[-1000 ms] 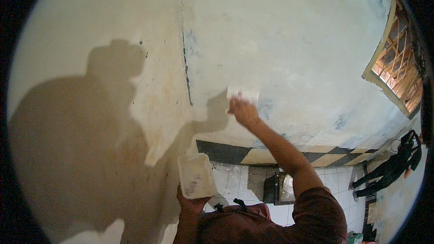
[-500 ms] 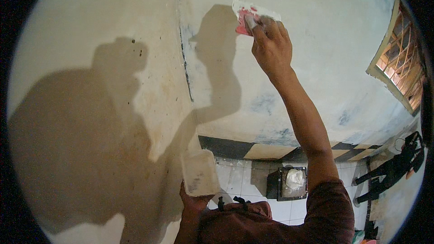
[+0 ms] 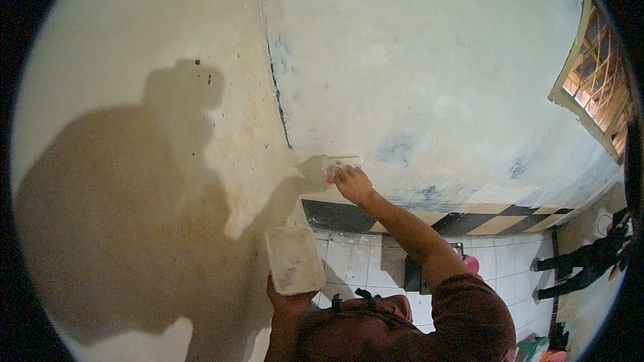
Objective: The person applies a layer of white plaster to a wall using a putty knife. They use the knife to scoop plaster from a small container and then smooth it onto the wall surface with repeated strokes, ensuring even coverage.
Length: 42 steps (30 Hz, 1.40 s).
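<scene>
My right hand (image 3: 353, 184) grips a flat red scraper (image 3: 330, 175) smeared with white filler, its blade against the pale wall (image 3: 416, 80) near the corner, a little above the black-and-cream checked band (image 3: 337, 214). My left hand (image 3: 288, 300) holds a shallow off-white tray (image 3: 295, 258) from below, low beside the left wall (image 3: 134, 214), with some filler residue inside. The front wall has bluish-grey patches and a dark crack along the corner.
A barred window (image 3: 597, 80) is at upper right. A person in dark clothes (image 3: 583, 255) stands at right. On the white tiled floor (image 3: 345, 261) are a black container (image 3: 412, 275), partly behind my right arm, a pink object (image 3: 471, 265) and colourful items (image 3: 533, 350) at lower right.
My right hand with the scraper has swept down and left from high on the front wall, after rising from mid-wall earlier. My left hand still holds the tray in about the same spot.
</scene>
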Each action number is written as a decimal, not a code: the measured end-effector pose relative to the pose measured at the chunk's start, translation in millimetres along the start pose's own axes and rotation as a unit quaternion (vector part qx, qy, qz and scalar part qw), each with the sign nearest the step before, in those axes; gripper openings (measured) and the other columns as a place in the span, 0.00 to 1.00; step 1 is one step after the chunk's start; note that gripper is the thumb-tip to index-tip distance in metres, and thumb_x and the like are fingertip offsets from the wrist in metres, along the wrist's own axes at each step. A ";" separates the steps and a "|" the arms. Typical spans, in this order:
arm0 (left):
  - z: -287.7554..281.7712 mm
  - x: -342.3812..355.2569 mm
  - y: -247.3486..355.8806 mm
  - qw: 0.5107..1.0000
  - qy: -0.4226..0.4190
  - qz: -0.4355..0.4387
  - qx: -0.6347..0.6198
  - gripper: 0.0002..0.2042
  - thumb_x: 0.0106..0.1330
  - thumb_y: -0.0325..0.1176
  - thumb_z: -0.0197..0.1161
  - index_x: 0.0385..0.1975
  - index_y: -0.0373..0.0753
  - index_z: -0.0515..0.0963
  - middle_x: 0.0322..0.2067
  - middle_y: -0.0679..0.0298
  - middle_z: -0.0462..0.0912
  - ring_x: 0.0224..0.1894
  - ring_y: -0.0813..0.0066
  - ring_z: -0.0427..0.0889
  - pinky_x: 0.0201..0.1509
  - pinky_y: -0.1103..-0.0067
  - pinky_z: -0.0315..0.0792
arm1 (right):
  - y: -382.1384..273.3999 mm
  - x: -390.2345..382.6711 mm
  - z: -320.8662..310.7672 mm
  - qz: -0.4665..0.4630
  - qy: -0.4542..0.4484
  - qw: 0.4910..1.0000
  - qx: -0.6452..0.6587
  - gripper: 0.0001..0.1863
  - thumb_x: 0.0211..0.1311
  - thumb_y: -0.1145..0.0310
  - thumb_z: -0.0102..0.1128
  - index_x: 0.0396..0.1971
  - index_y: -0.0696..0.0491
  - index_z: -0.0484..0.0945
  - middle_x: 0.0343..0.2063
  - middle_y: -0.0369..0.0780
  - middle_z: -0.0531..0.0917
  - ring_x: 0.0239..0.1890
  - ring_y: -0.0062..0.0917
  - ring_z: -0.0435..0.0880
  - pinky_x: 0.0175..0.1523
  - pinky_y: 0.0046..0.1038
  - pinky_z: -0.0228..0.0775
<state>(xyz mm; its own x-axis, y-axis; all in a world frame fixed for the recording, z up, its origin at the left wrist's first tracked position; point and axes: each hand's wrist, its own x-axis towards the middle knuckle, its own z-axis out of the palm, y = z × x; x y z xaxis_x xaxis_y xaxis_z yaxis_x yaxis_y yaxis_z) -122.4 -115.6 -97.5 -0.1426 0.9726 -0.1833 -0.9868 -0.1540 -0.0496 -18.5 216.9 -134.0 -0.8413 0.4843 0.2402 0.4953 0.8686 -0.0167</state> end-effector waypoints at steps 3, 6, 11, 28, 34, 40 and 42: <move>16.0 -4.5 -1.7 1.000 0.010 -0.016 -0.004 0.31 0.63 0.54 0.49 0.62 0.42 0.63 0.56 0.50 0.71 0.55 0.43 0.72 0.53 0.44 0.69 | 5.1 -14.4 -26.0 -0.112 0.161 0.972 -0.130 0.24 0.56 0.65 0.55 0.54 0.54 0.72 0.55 0.47 0.71 0.59 0.41 0.67 0.59 0.47 0.66; 10.7 -0.8 -3.1 0.999 0.048 -0.012 0.021 0.30 0.63 0.54 0.48 0.62 0.42 0.63 0.56 0.51 0.71 0.56 0.44 0.72 0.52 0.43 0.69 | 15.5 8.1 -80.7 -0.246 0.181 0.939 -0.161 0.30 0.53 0.62 0.55 0.57 0.58 0.67 0.51 0.51 0.74 0.57 0.42 0.71 0.62 0.46 0.62; 16.2 9.5 -14.0 0.999 0.023 -0.010 0.047 0.30 0.65 0.54 0.46 0.62 0.42 0.64 0.56 0.51 0.71 0.56 0.44 0.72 0.51 0.44 0.70 | 46.9 34.7 -112.1 -0.251 0.056 0.952 -0.169 0.30 0.54 0.64 0.54 0.56 0.65 0.66 0.52 0.53 0.74 0.56 0.40 0.74 0.63 0.42 0.63; -0.1 8.7 -54.6 0.947 0.031 0.064 0.314 0.31 0.59 0.51 0.55 0.61 0.43 0.64 0.57 0.55 0.71 0.58 0.53 0.71 0.55 0.50 0.70 | 60.7 -42.1 -143.0 -0.224 0.000 0.962 -0.156 0.34 0.55 0.66 0.53 0.61 0.64 0.59 0.63 0.56 0.61 0.65 0.44 0.62 0.70 0.45 0.52; 30.5 -14.7 -41.8 0.943 0.038 0.054 0.327 0.33 0.53 0.45 0.64 0.60 0.43 0.64 0.57 0.58 0.72 0.57 0.57 0.74 0.58 0.57 0.69 | -21.2 82.6 -106.6 -0.333 -0.093 0.903 -0.254 0.14 0.48 0.69 0.56 0.34 0.61 0.81 0.37 0.51 0.82 0.44 0.47 0.80 0.56 0.42 0.70; -6.8 -1.6 -53.0 0.950 -0.002 0.090 0.300 0.32 0.63 0.55 0.50 0.63 0.45 0.61 0.59 0.54 0.68 0.59 0.46 0.69 0.54 0.44 0.68 | 138.5 22.9 -42.9 -0.100 -0.102 0.988 -0.051 0.28 0.48 0.71 0.57 0.54 0.61 0.68 0.53 0.51 0.72 0.58 0.47 0.70 0.65 0.41 0.61; -18.8 2.3 -46.7 0.997 -0.017 0.012 0.078 0.32 0.61 0.55 0.52 0.63 0.46 0.60 0.62 0.56 0.65 0.63 0.52 0.66 0.61 0.50 0.63 | 144.5 -38.5 -98.1 -0.119 -0.079 0.990 -0.010 0.38 0.50 0.74 0.55 0.64 0.60 0.55 0.63 0.50 0.63 0.66 0.46 0.60 0.71 0.41 0.51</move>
<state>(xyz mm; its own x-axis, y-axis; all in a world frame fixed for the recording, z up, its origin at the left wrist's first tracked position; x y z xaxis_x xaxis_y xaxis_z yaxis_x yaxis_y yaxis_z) -75.2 -109.4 -114.1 -0.1657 0.9747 -0.1497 -0.9826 -0.1504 0.1086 106.7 313.6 -50.4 -0.9573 0.2776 0.0807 0.2815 0.9587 0.0410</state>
